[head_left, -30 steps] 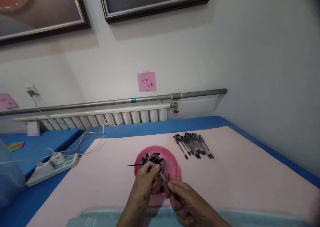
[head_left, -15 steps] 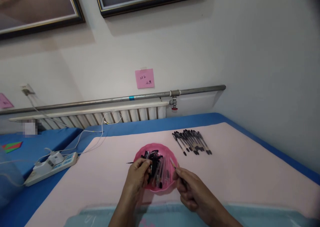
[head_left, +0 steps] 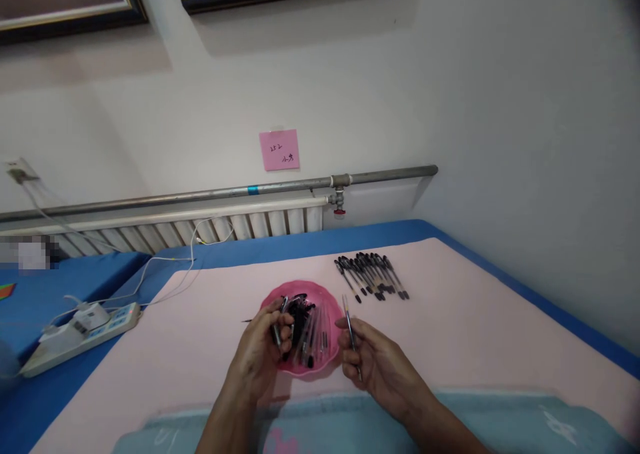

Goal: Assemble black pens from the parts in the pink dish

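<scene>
The dish (head_left: 313, 290) looks smooth plastic (the pipe (head_left: 295, 186), dull metal).

Bowl (head_left: 305, 285) is sitting between the left hand (head_left: 263, 341) and right hand (head_left: 375, 361), tubes (head_left: 314, 334) lying in it. Pens (head_left: 373, 277) are lying beyond the right hand, strip (head_left: 111, 327) is sitting way off left, radiator (head_left: 250, 226) running far past the left hand.

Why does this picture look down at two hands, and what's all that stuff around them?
There's no robot here! A person wears a camera on their head, looking forward and down, so we see their own bare hands. The left hand holds a dark pen part. The right hand holds a slim pen piece. Between them, a pink bowl holds black bits and clear tubes. Beyond it, dark-tipped pens lie together on a pink sheet.
</scene>
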`<action>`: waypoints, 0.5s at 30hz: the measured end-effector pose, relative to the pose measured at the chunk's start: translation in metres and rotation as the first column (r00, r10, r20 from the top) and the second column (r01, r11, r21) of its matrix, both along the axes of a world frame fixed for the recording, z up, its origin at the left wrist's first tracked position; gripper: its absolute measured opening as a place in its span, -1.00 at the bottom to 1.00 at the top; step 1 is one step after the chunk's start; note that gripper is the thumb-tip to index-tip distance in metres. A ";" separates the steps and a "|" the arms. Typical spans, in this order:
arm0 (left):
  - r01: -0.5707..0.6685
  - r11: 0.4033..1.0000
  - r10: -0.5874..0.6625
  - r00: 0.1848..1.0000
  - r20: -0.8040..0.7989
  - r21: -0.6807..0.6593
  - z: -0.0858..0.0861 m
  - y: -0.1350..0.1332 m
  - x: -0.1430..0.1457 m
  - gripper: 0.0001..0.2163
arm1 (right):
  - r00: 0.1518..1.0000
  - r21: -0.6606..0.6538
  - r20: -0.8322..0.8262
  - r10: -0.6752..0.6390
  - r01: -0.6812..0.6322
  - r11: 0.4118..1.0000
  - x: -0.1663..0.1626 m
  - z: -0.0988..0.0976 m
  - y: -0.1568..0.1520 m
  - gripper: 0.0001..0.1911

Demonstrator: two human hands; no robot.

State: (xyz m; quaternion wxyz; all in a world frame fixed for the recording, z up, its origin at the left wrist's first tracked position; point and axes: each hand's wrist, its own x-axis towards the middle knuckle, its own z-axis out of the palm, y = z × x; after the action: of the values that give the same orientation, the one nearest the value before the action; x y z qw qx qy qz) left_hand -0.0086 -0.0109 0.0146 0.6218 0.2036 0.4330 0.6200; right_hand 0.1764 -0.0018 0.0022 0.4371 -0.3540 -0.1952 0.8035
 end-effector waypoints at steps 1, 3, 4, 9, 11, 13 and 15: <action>0.021 1.000 -0.020 0.998 0.063 -0.006 0.002 0.000 -0.001 -0.76 | 1.000 0.014 -0.005 -0.006 0.006 1.000 0.000 0.000 0.000 -0.86; 0.060 0.998 -0.059 0.985 0.160 0.000 0.003 0.000 -0.002 -0.75 | 1.000 0.033 -0.007 -0.017 0.017 0.999 -0.001 0.002 -0.001 -0.86; 0.073 0.997 -0.073 0.979 0.191 0.008 0.003 0.000 -0.003 -0.75 | 1.000 0.038 -0.005 -0.020 0.020 0.999 -0.001 0.002 -0.001 -0.86; 0.122 0.992 -0.129 0.952 0.277 0.043 0.001 -0.001 -0.005 -0.73 | 1.000 0.056 0.016 -0.024 0.023 0.998 -0.003 0.005 -0.002 -0.88; 0.145 0.987 -0.158 0.941 0.299 0.066 0.000 -0.001 -0.006 -0.74 | 0.999 0.057 0.025 -0.023 0.021 0.998 -0.002 0.005 -0.003 -0.88; 0.160 0.984 -0.177 0.936 0.305 0.080 -0.002 -0.001 -0.006 -0.75 | 0.999 0.047 0.030 -0.009 0.008 0.999 -0.002 0.005 -0.003 -0.87; 0.169 0.982 -0.188 0.934 0.304 0.088 -0.004 -0.001 -0.007 -0.77 | 1.000 0.031 0.029 0.005 -0.005 0.999 -0.002 0.004 -0.003 -0.87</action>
State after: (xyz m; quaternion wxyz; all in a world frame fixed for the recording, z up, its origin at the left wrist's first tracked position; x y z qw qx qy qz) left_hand -0.0158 -0.0118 0.0111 0.7294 0.1606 0.2905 0.5981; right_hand 0.1746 -0.0047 0.0066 0.4377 -0.3582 -0.2149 0.7962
